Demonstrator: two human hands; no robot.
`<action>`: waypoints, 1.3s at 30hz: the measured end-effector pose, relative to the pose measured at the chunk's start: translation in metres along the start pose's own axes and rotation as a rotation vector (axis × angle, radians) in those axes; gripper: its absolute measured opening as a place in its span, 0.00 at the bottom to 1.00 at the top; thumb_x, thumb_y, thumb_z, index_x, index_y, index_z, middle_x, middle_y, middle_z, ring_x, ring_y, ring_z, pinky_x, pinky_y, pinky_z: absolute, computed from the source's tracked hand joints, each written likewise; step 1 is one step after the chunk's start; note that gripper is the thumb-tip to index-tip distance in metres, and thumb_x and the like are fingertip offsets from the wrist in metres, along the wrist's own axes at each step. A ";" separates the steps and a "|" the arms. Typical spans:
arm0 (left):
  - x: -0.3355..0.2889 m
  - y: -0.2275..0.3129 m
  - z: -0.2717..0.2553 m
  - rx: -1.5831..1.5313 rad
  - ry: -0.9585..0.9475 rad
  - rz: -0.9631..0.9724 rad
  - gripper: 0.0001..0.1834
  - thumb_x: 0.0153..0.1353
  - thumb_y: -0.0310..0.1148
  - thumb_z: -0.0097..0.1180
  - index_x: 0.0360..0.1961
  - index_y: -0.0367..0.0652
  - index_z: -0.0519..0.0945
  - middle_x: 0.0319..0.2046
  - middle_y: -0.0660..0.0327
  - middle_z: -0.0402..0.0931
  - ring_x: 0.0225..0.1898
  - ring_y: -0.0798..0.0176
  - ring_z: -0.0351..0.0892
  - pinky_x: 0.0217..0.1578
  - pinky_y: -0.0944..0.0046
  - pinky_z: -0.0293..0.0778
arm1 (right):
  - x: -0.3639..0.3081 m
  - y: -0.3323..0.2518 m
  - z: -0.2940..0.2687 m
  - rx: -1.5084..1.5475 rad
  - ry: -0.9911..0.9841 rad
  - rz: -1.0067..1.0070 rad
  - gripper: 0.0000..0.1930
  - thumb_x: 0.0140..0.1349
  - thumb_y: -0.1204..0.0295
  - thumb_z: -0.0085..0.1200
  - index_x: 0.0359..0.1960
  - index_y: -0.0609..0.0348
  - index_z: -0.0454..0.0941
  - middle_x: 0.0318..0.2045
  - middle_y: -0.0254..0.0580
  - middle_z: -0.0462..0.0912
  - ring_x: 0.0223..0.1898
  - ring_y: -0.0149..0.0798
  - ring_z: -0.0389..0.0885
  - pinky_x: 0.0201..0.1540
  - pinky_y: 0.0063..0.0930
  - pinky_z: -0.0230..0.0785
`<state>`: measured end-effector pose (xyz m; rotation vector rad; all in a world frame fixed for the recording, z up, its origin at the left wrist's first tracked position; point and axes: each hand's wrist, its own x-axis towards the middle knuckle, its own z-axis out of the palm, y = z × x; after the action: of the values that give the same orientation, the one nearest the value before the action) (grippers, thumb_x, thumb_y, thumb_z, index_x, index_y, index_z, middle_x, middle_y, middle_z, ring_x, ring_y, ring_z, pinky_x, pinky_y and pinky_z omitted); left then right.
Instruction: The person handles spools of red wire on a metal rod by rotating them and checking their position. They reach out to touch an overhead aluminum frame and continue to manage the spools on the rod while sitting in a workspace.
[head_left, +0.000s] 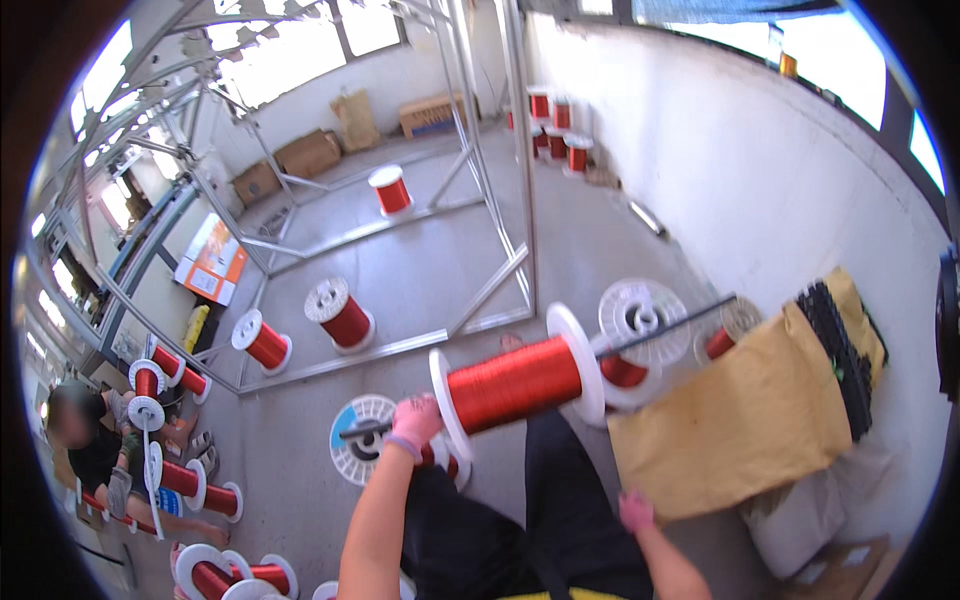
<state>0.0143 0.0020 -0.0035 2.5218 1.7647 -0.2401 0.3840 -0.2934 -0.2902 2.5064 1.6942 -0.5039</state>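
A large spool of red wire [515,385] with white flanges lies sideways above my legs, with a dark rod [675,325] running through its core. My left hand [415,420], pink-gloved, is closed around the rod's left part, close against the spool's left flange. The rod's right end reaches past upright spools on the floor. My right hand [636,510], also pink-gloved, hangs low beside the near left edge of a brown paper sack [735,415]. Its fingers are small and blurred, so I cannot make out their grip or whether they touch the sack.
A white-flanged spool [640,315] stands right of the rod spool; another [355,440] is below my left hand. Ahead, a metal frame [400,345] surrounds standing red spools [342,315]. A person [95,430] sits at the left among spools. A white wall [720,150] borders the right.
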 end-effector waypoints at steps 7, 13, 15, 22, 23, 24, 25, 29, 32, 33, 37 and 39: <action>-0.009 -0.007 0.006 0.091 0.040 0.087 0.24 0.56 0.44 0.48 0.54 0.52 0.74 0.56 0.56 0.67 0.64 0.51 0.55 0.62 0.35 0.39 | 0.006 -0.056 -0.117 0.547 0.013 0.230 0.29 0.61 0.52 0.41 0.58 0.59 0.64 0.46 0.63 0.75 0.49 0.56 0.74 0.54 0.41 0.64; -0.011 0.008 -0.001 0.138 0.075 -0.103 0.22 0.54 0.41 0.50 0.53 0.56 0.75 0.68 0.57 0.46 0.69 0.43 0.40 0.60 0.28 0.31 | 0.032 -0.085 -0.154 0.810 0.378 -0.020 0.26 0.65 0.62 0.42 0.59 0.68 0.60 0.53 0.60 0.70 0.56 0.51 0.69 0.56 0.36 0.62; -0.017 0.011 0.000 0.120 0.089 -0.157 0.23 0.54 0.40 0.49 0.54 0.57 0.73 0.68 0.57 0.44 0.69 0.42 0.39 0.60 0.28 0.32 | 0.021 -0.107 -0.188 0.981 0.347 -0.011 0.25 0.67 0.66 0.40 0.60 0.69 0.59 0.57 0.58 0.67 0.59 0.47 0.66 0.59 0.32 0.58; -0.022 0.019 -0.007 -0.083 -0.038 -0.317 0.29 0.57 0.41 0.47 0.62 0.59 0.63 0.69 0.55 0.42 0.65 0.40 0.51 0.59 0.31 0.44 | 0.032 -0.139 -0.266 1.278 0.618 -0.227 0.25 0.68 0.68 0.42 0.62 0.68 0.55 0.62 0.53 0.61 0.62 0.41 0.62 0.62 0.31 0.55; -0.023 0.018 0.000 -0.085 -0.013 -0.309 0.27 0.56 0.40 0.48 0.59 0.55 0.67 0.64 0.54 0.56 0.60 0.46 0.62 0.60 0.32 0.45 | 0.037 -0.145 -0.285 1.235 0.617 -0.253 0.26 0.67 0.67 0.42 0.63 0.68 0.55 0.62 0.53 0.61 0.62 0.42 0.62 0.61 0.32 0.55; -0.021 0.016 0.002 -0.093 -0.025 -0.293 0.26 0.55 0.40 0.49 0.57 0.54 0.69 0.60 0.55 0.60 0.58 0.48 0.64 0.60 0.32 0.45 | 0.044 -0.151 -0.303 1.192 0.615 -0.275 0.27 0.67 0.66 0.43 0.63 0.69 0.54 0.61 0.54 0.62 0.62 0.42 0.63 0.61 0.32 0.55; -0.021 0.014 0.004 -0.099 -0.040 -0.276 0.25 0.54 0.40 0.50 0.56 0.53 0.70 0.56 0.56 0.65 0.56 0.51 0.66 0.59 0.31 0.45 | 0.052 -0.157 -0.320 1.150 0.610 -0.295 0.28 0.66 0.65 0.44 0.63 0.69 0.54 0.61 0.54 0.62 0.61 0.43 0.63 0.61 0.32 0.56; -0.030 0.018 0.008 -0.014 0.191 -0.207 0.19 0.49 0.39 0.54 0.44 0.49 0.77 0.41 0.59 0.74 0.50 0.57 0.71 0.58 0.39 0.52 | 0.082 -0.189 -0.379 0.725 0.672 -0.392 0.34 0.63 0.58 0.47 0.62 0.72 0.54 0.59 0.61 0.64 0.59 0.52 0.66 0.59 0.35 0.57; -0.024 0.006 0.018 0.017 0.318 -0.049 0.16 0.46 0.39 0.57 0.37 0.48 0.80 0.38 0.59 0.74 0.45 0.57 0.72 0.55 0.48 0.58 | 0.093 -0.214 -0.398 0.525 0.539 -0.347 0.36 0.61 0.54 0.48 0.60 0.73 0.56 0.57 0.66 0.64 0.58 0.59 0.64 0.60 0.39 0.56; -0.027 0.007 0.020 0.018 0.466 -0.022 0.12 0.44 0.38 0.58 0.31 0.47 0.81 0.36 0.60 0.74 0.42 0.57 0.73 0.50 0.55 0.63 | 0.094 -0.218 -0.394 0.501 0.503 -0.318 0.32 0.61 0.56 0.46 0.57 0.75 0.60 0.55 0.64 0.67 0.57 0.57 0.65 0.58 0.39 0.58; -0.030 0.006 0.022 -0.120 0.332 -0.039 0.10 0.47 0.40 0.57 0.27 0.46 0.78 0.34 0.61 0.75 0.38 0.58 0.77 0.38 0.59 0.73 | 0.091 -0.212 -0.369 0.660 0.496 -0.329 0.25 0.63 0.62 0.44 0.57 0.69 0.63 0.50 0.62 0.72 0.52 0.57 0.70 0.54 0.40 0.63; -0.032 0.002 0.021 -0.118 0.244 -0.076 0.11 0.49 0.41 0.55 0.27 0.46 0.78 0.33 0.60 0.76 0.35 0.56 0.79 0.32 0.57 0.75 | 0.080 -0.211 -0.353 0.764 0.540 -0.331 0.23 0.64 0.64 0.46 0.55 0.69 0.64 0.49 0.63 0.72 0.52 0.58 0.70 0.52 0.40 0.64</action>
<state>0.0031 -0.0313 -0.0188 2.4927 1.8968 0.1720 0.2983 -0.0547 0.0436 3.0833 2.5363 -0.6336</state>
